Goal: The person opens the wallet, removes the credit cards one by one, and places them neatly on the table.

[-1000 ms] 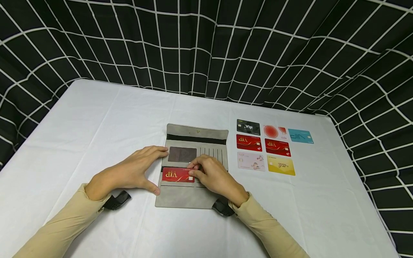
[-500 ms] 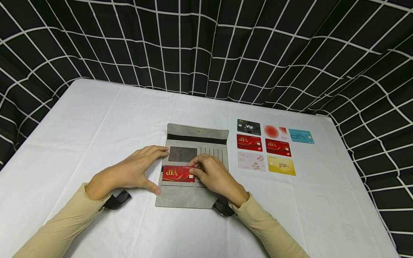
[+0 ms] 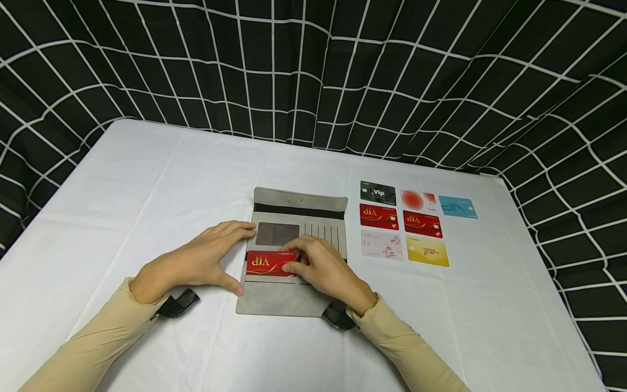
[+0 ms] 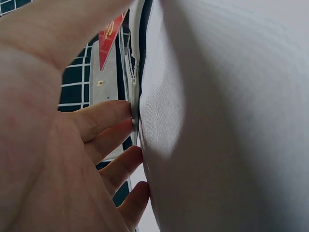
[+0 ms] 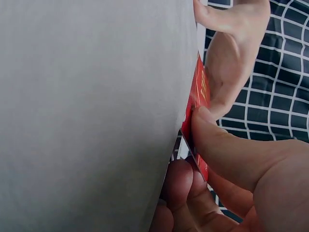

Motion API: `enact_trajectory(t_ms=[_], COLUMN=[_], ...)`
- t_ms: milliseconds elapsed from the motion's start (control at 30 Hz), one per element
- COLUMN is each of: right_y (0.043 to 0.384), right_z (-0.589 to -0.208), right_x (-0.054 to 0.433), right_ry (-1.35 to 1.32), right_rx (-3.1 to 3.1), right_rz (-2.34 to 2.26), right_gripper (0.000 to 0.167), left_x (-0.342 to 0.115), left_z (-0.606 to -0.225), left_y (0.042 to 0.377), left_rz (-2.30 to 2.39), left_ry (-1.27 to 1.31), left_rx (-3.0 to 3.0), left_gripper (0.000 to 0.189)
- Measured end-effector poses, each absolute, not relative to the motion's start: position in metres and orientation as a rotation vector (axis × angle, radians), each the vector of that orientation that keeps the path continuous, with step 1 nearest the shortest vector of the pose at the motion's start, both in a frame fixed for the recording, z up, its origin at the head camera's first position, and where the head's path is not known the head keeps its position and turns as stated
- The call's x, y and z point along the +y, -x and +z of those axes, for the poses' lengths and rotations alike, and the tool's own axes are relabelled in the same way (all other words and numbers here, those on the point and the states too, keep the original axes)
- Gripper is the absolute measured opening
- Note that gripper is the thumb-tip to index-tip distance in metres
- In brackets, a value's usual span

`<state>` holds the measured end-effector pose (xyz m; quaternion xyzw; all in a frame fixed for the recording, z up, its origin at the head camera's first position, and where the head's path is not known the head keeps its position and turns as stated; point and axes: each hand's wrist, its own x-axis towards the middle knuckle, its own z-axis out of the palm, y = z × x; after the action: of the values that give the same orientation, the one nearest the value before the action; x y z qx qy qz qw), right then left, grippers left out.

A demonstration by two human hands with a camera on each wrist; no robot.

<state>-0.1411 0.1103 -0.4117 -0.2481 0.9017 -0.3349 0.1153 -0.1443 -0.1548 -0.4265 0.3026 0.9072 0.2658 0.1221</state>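
A grey wallet (image 3: pixel 284 300) lies unfolded on the white table, with a dark window pocket (image 3: pixel 277 234) and a row of card slots. My right hand (image 3: pixel 320 265) pinches the right end of a red VIP card (image 3: pixel 264 263) between thumb and fingers. In the right wrist view that card (image 5: pixel 201 89) stands tilted up from the wallet, thumb on its printed face and fingers behind. The lower edge of the card meets the slot line. My left hand (image 3: pixel 201 258) is spread at the wallet's left side, fingertips at its edge; in the left wrist view the fingertips (image 4: pixel 126 108) touch that edge.
Right of the wallet lie several cards in rows: a black card (image 3: pixel 377 193), a red-and-white card (image 3: pixel 418 201), a blue card (image 3: pixel 457 207), two red cards (image 3: pixel 379 216), a pink card (image 3: pixel 381 245) and a yellow card (image 3: pixel 427 251). A black grid curtain (image 3: pixel 294 65) surrounds the table's back and sides.
The right thumb and fingers have shifted slightly left along the red card, covering its chip. The card's top edge has risen a little. The left hand and wallet stay in place.
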Motion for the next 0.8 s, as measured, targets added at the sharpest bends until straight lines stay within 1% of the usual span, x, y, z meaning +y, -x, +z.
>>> enact_trajectory(t_ms=[533, 800], right_y=[0.1403, 0.147], right_z=[-0.4114, -0.4107], right_x=[0.1091, 0.1149], right_ry=[0.689, 0.617], right_rx=[2.61, 2.702], right_rz=[-1.096, -1.143], right_gripper=[0.028, 0.021], left_x=[-0.1543, -0.1545], left_z=[-0.4261, -0.4264], left_y=[0.1445, 0.1446], left_rz=[0.768, 0.77], left_ry=[-0.878, -0.873], left_rx=[2.653, 2.649], left_gripper=[0.105, 0.106])
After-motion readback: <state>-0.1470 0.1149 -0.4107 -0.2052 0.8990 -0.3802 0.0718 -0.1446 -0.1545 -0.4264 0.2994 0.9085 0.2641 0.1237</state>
